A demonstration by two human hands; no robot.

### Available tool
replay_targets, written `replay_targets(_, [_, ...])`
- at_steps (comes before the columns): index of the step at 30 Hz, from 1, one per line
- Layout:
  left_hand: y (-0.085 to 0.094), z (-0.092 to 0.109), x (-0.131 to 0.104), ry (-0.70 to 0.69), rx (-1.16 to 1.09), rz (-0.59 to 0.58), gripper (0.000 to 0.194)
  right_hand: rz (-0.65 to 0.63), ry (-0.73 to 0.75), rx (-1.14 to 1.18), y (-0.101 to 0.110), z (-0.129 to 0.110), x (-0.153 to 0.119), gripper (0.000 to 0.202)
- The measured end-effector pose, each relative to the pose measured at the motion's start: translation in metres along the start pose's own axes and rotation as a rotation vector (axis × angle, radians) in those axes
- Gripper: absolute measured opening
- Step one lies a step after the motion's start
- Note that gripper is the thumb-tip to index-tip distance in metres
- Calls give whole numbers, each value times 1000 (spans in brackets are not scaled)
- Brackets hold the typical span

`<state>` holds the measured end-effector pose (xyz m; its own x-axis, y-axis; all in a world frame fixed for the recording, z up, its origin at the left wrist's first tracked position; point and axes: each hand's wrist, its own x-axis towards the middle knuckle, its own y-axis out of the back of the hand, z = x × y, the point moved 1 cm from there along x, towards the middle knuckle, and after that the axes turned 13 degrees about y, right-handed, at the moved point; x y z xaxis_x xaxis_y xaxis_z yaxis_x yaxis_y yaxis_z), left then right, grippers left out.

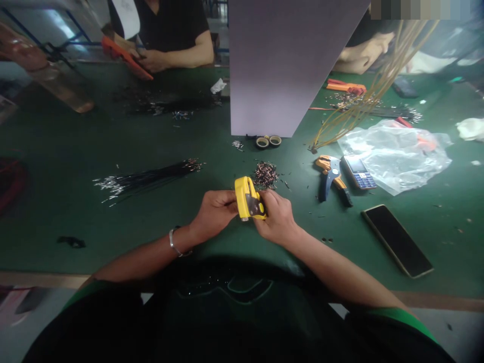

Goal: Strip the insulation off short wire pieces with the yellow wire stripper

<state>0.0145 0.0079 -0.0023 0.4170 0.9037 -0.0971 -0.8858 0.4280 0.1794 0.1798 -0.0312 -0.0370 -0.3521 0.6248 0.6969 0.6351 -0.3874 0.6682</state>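
Note:
A yellow and black wire stripper [245, 199] is held above the table, with my right hand [278, 214] wrapped round its handles. On its left side, my left hand [215, 212] is closed in a pinch right against the tool's head; whatever sits between those fingertips is hidden. Just beyond the tool lies a heap of small dark and coppery wire ends [265, 174]. To the left, a bundle of black wires [151, 179] with bare silvery ends rests on the green table [124, 237].
An orange-blue stripping tool [333, 176], a keypad phone [359, 172], a smartphone [397, 241] and a clear plastic bag [404, 156] lie at right. Two tape rolls [268, 141] sit below a grey panel [280, 65]. Across the table, a person [162, 30] holds an orange tool [126, 58].

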Motion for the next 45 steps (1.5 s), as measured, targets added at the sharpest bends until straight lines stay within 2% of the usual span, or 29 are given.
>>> replay_targets(7, [0, -1, 0, 25, 17, 14, 13, -18, 2, -41, -3, 2, -3, 10])
replay_targets(13, [-1, 1, -1, 79, 10, 15, 14, -10, 11, -57, -4, 3, -3, 10])
replay_targets(19, [-2, 0, -1, 60, 11, 16, 10, 16, 24, -55, -5, 3, -4, 14])
replay_targets(31, [-3, -4, 3, 109, 20, 31, 11, -48, -73, 6, -13, 13, -10, 13])
replay_targets(36, [-1, -9, 9, 111, 64, 19, 13, -68, -211, 98, -16, 12, -9, 18])
replay_targets(40, [3, -7, 13, 118, 136, 21, 13, -72, -457, 250, -15, 14, -4, 21])
replay_targets(45, [11, -8, 19, 160, 149, 70, 18, -55, -705, 572, -7, 22, 2, 17])
